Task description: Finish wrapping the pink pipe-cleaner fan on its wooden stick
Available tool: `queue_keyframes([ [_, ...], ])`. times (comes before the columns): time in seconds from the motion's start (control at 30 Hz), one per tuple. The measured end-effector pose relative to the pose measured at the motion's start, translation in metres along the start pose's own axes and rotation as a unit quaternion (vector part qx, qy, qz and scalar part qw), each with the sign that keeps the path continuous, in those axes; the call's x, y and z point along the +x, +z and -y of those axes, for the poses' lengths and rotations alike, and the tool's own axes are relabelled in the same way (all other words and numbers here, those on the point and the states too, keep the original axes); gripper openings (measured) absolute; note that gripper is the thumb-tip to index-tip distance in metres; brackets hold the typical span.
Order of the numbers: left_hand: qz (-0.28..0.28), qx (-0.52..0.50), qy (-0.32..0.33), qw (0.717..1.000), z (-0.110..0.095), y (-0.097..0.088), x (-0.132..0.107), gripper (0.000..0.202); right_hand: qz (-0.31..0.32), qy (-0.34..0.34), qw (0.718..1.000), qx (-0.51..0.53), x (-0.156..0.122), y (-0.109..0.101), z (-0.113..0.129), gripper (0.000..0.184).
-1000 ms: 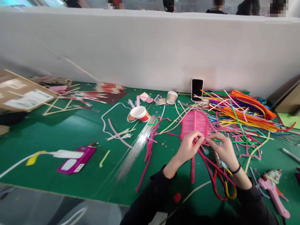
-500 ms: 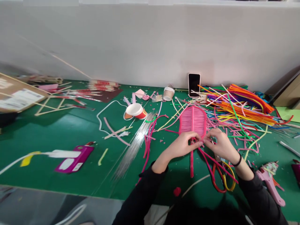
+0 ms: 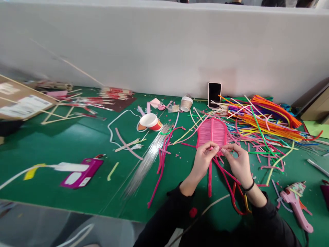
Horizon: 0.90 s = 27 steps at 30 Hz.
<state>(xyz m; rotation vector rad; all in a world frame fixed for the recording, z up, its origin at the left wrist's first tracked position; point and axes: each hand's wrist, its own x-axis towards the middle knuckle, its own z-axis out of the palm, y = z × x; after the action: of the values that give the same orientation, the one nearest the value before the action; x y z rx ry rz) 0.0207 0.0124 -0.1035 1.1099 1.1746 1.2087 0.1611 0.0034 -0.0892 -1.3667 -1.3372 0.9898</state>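
A rounded pink panel (image 3: 205, 132), edged and split down the middle with pink pipe cleaners, lies on the green table. Over its lower edge, my left hand (image 3: 204, 158) and my right hand (image 3: 238, 160) meet, thumbs and forefingers pinched close together. A bit of pink pipe cleaner appears between the fingers of both hands, though the fingertips cover most of it. Below the panel, pink pipe cleaner stems (image 3: 210, 180) run toward me. Scissors with red and yellow handles (image 3: 238, 206) lie partly under my right wrist.
Orange and multicoloured pipe cleaners (image 3: 272, 118) are heaped at the right behind my hand. A pink glue gun (image 3: 295, 204) lies at the right, and a phone (image 3: 214, 94) leans on the partition. Thin clear rods (image 3: 150, 156), a paper cup (image 3: 151, 121) and a purple power pack (image 3: 83, 173) sit leftward.
My left hand has turned more upright and shifted a little right. My right hand has moved slightly left, covering more of the scissors. The view has shifted slightly.
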Motion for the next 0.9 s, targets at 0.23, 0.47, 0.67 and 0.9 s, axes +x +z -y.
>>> queue_keyframes([
  [0.23,-0.068,-0.031,-0.009,0.997,0.014,0.010,-0.004,0.024,0.001,-0.024,0.999,-0.046,0.004,0.006,-0.008,0.019],
  [0.47,0.058,0.050,-0.029,0.997,-0.002,-0.023,0.009,0.035,0.100,-0.066,0.987,-0.104,0.032,-0.018,-0.011,0.005],
  [0.67,0.200,0.130,-0.032,0.971,-0.019,-0.037,0.015,0.026,0.166,-0.123,0.960,-0.191,0.038,-0.023,-0.003,0.007],
  [0.9,0.113,0.118,0.019,0.986,-0.014,-0.022,0.011,0.023,0.115,-0.098,0.980,-0.127,0.032,-0.019,-0.008,0.008],
])
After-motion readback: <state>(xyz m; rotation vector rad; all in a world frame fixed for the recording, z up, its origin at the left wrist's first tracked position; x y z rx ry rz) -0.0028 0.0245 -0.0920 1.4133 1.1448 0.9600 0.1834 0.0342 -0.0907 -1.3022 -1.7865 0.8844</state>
